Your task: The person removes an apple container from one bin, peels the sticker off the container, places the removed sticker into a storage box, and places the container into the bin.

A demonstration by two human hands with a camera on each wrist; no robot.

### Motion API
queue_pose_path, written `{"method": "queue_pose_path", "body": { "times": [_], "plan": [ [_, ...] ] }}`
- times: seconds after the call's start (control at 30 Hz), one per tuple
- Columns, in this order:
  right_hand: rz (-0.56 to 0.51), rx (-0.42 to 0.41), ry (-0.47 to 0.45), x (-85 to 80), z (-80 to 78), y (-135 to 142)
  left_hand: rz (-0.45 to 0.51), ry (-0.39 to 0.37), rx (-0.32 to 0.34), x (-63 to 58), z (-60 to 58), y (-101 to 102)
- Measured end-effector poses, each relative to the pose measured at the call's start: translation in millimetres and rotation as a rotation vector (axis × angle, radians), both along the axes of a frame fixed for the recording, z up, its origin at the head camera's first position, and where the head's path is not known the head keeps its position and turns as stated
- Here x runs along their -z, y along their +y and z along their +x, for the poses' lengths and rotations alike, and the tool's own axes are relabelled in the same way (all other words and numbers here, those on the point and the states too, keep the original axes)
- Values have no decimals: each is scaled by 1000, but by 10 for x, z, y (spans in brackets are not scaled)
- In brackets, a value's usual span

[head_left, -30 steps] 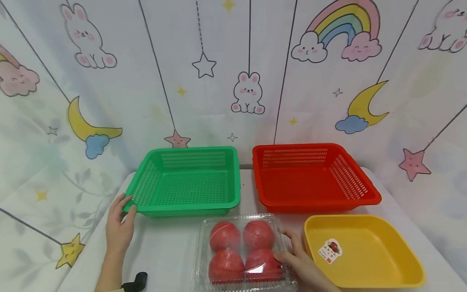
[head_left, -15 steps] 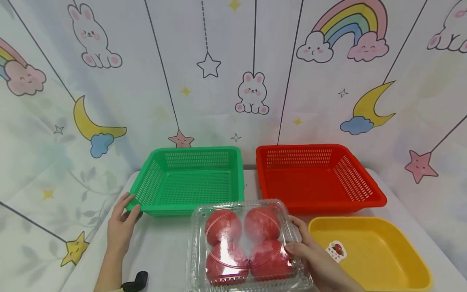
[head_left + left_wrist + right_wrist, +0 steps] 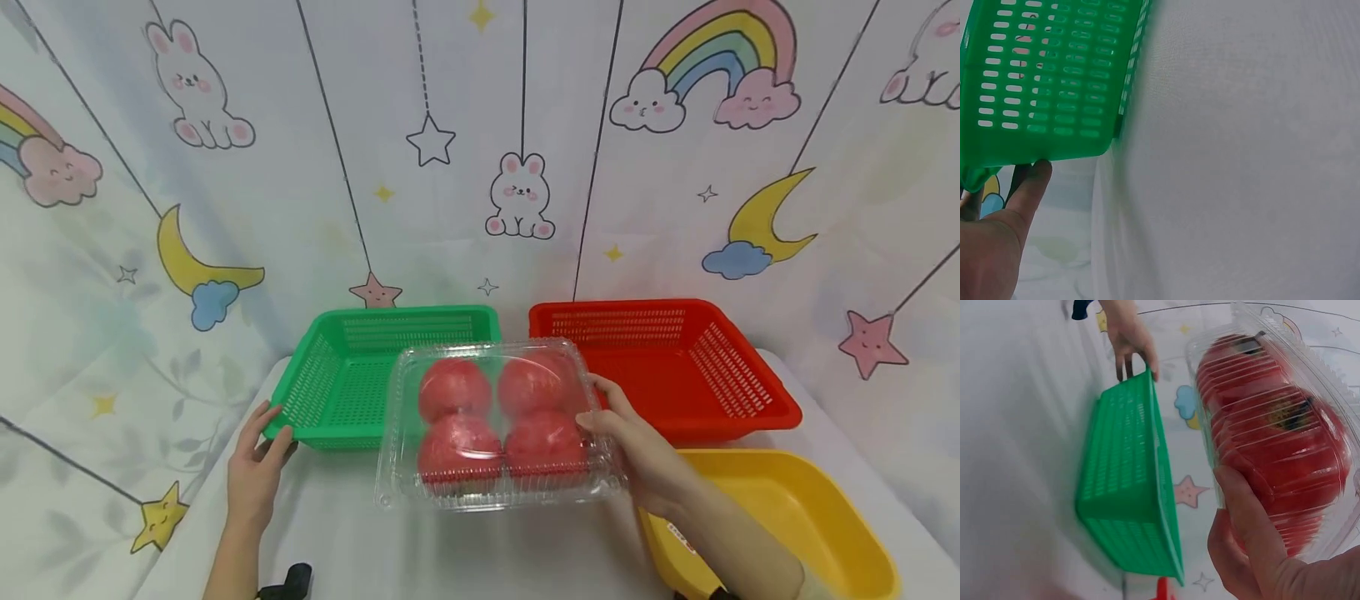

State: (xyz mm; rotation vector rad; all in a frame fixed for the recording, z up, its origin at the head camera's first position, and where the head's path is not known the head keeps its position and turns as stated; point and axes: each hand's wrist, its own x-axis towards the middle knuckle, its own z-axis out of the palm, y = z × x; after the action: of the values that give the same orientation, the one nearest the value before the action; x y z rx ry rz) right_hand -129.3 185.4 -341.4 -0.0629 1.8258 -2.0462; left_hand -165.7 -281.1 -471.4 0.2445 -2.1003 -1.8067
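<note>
A clear plastic clamshell box (image 3: 402, 467) with several large red round fruits (image 3: 459, 450) inside is up off the table, over the near part of the green basket (image 3: 360, 387). My right hand (image 3: 641, 458) grips its right edge, thumb on top and fingers beneath. In the right wrist view the fruits (image 3: 1272, 444) show dark stem ends through the ribbed wall. My left hand (image 3: 253, 479) holds the left front corner of the green basket. In the left wrist view a thumb presses the green basket (image 3: 1054, 147) from below its wall; the other fingers are mostly hidden.
A red basket (image 3: 660, 375) stands at the back right, beside the green one. In front of it a yellow tray (image 3: 817, 533) is partly covered by my right forearm, with a sticker (image 3: 681, 538) inside. White cloth (image 3: 420, 550) covers the table; a patterned curtain hangs behind.
My right hand has lifted the box off the table and moved it up and forward to the green basket. My left hand stays at the basket's corner.
</note>
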Motion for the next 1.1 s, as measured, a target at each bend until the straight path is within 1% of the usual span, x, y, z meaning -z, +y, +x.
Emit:
{"method": "queue_pose_path", "body": {
  "times": [0.13,0.2,0.33,0.4,0.6,0.73,0.8,1.0,1.1],
  "plan": [
    [-1,8,-7,-75,-214,-103,14,-13,-5,-14,4,11],
    [-12,13,-25,-93,-327,-164,23,-19,-10,-21,3,10],
    [-20,38,-54,-94,-552,-334,32,-31,-15,-28,5,10],
    [-28,47,-55,-76,-657,-442,51,-20,-11,-21,3,12],
    [-27,77,-42,31,-896,-773,66,-9,-14,19,-5,29],
    [-49,84,-36,117,-1034,-987,64,-21,-40,17,-15,22],
    [-64,84,-43,175,-1103,-1079,78,-28,-47,9,-21,17],
    [-59,95,-83,330,-1272,-1326,104,-39,-26,-5,-12,21],
    [-78,96,-92,390,-1352,-1447,106,-39,-27,-9,-17,33]
  ]
}}
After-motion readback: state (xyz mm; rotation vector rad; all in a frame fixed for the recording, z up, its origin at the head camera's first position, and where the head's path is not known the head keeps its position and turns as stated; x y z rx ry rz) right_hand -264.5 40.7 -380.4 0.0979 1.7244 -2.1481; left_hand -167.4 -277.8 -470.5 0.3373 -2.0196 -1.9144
